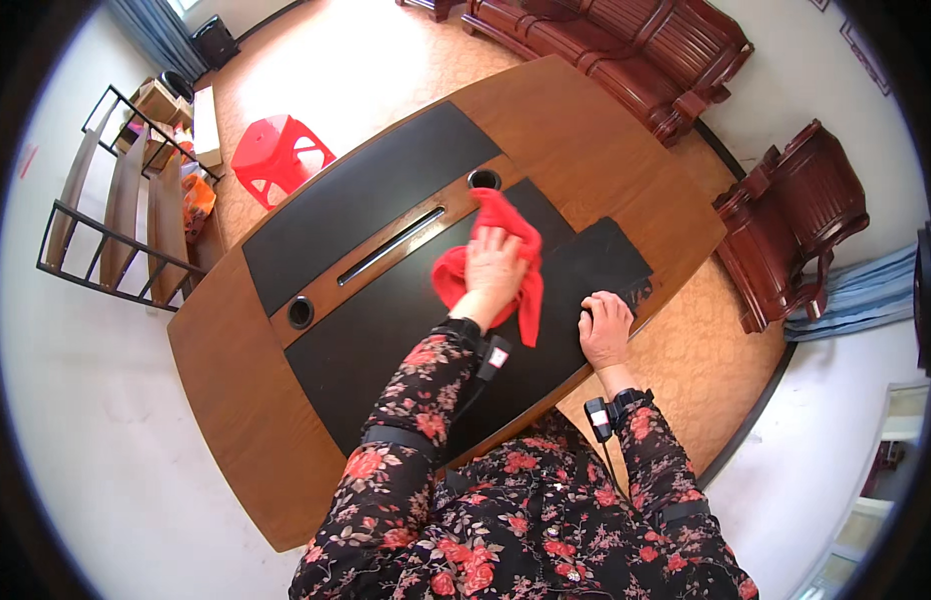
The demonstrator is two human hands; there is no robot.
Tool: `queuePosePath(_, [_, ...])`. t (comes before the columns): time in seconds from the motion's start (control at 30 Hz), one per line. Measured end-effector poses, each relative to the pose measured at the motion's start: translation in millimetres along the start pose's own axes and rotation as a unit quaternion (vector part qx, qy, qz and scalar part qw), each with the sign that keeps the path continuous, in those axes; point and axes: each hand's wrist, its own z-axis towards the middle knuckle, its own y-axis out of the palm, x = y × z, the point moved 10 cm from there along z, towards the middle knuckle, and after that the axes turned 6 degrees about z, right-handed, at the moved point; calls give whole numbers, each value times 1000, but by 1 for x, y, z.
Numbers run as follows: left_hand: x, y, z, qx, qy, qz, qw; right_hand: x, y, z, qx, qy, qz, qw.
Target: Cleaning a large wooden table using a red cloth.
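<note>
A bunched red cloth (pixel 531 290) lies on the black inlaid panel of a wooden table. My left hand (pixel 494 268) presses down on it, fingers bent into its folds, and the cloth spreads out on both sides. Its far corner reaches a round dark-lined hole (pixel 484 180) in the tabletop. To the right, my right hand (pixel 607 325) rests palm down by the table's near right edge, its fingers slightly bent over a flat black mat (pixel 591 260). Nothing is visible within those fingers. Shiny wrinkles show at the mat's right corner.
The large wooden table (pixel 226 400) has a long slot (pixel 391 245) and another round hole (pixel 301 312). Beyond it stand a red plastic stool (pixel 276 155) and a metal-framed rack (pixel 121 220). A dark wooden sofa (pixel 626 60) and armchair (pixel 796 225) are at the right.
</note>
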Motion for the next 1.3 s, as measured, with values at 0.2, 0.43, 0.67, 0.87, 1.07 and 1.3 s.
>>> queuePosePath(0.2, [19,-1,-5,80,120,38,989,1,1,1,-11,3,10,1000])
queuePosePath(0.43, [-177,-85,-93,74,-121,170,975,-1,3,0,-23,-4,38,999])
queuePosePath(0.67, [-241,-141,-356,40,-327,205,922,4,-1,1,-29,5,40,999])
queuePosePath(0.87, [-223,-128,-321,51,-327,225,916,7,7,1,-50,2,30,998])
queuePosePath(1.07, [-187,-95,-167,104,-208,202,951,1,3,3,-42,-6,29,999])
queuePosePath(1.3, [-87,-26,8,-14,-73,34,997,0,9,-1,-44,-8,20,999])
